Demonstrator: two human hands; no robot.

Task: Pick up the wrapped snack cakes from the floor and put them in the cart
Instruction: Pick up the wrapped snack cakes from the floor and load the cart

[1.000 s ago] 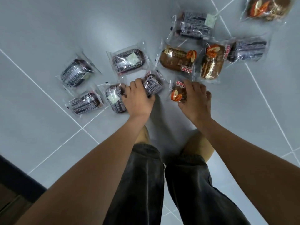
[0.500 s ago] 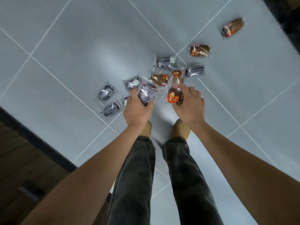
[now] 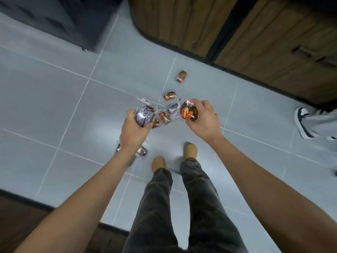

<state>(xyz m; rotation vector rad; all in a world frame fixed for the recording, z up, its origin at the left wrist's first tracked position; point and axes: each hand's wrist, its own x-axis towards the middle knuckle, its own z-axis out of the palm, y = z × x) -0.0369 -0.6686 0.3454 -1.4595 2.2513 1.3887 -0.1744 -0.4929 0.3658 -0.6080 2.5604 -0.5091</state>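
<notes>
Pale grey floor tiles (image 3: 54, 106) fill most of the room, with wooden cabinet fronts (image 3: 255, 33) along the far right and a dark boxy unit (image 3: 63, 19) at the far left. The person stands upright in dark trousers (image 3: 182, 207), both bare forearms stretched out over the floor. At the right edge a second person's white sneaker (image 3: 303, 125) is planted on the tiles. Below the arms are two tan shoes (image 3: 190, 149), one slightly ahead of the other.

The left hand (image 3: 134, 131) has its fingers and thumb curled round a dark-wrapped cake (image 3: 143, 115) — clear film with small print on it — held up off the floor. The right hand (image 3: 204, 119) grips an orange-labelled cake (image 3: 188, 112) the same way, thumb across its near end.

Between and beyond the hands more wrapped cakes lie on the tiles: a small cluster (image 3: 165, 117) just under the hands, one cake (image 3: 169, 95) a little further out, and a lone cake (image 3: 181, 76) near the cabinets. Another wrapped cake (image 3: 141, 151) lies beside the left wrist, partly hidden by it.
</notes>
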